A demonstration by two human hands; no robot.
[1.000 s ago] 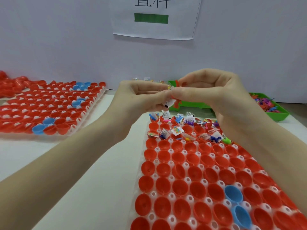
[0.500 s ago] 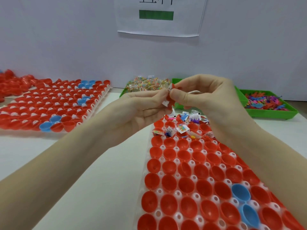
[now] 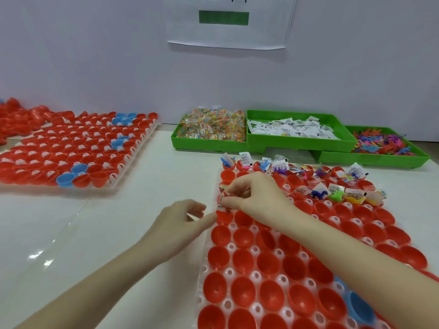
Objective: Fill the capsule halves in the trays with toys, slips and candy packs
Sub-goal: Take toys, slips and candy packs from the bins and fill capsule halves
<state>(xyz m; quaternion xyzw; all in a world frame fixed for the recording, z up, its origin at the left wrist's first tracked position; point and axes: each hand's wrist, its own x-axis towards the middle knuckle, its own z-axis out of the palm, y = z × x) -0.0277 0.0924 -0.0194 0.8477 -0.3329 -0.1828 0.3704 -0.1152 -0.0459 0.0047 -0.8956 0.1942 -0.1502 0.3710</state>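
Observation:
A white tray [image 3: 255, 276] of red capsule halves lies in front of me; its far two rows hold toys, slips and candy packs. My right hand [image 3: 255, 194] pinches a small bundle [image 3: 223, 201] of slip and red toy over the left edge of the tray, just above an empty red capsule half [image 3: 223, 217]. My left hand [image 3: 179, 225] hovers beside it, fingers loosely spread, index fingertip touching that half's rim. Three green bins stand behind: candy packs [image 3: 211, 127], slips [image 3: 292, 129], toys [image 3: 380, 143].
A second tray [image 3: 71, 150] of red and blue capsule halves sits at the far left, with a loose heap of red halves [image 3: 14, 115] behind it. A white wall with a paper sign [image 3: 228, 22] closes the back. Two blue halves [image 3: 358, 307] sit near my right forearm.
Both hands dropped from chest height down to the tray. My left hand let go of the bundle, which stays pinched in my right hand. The bins came into full view.

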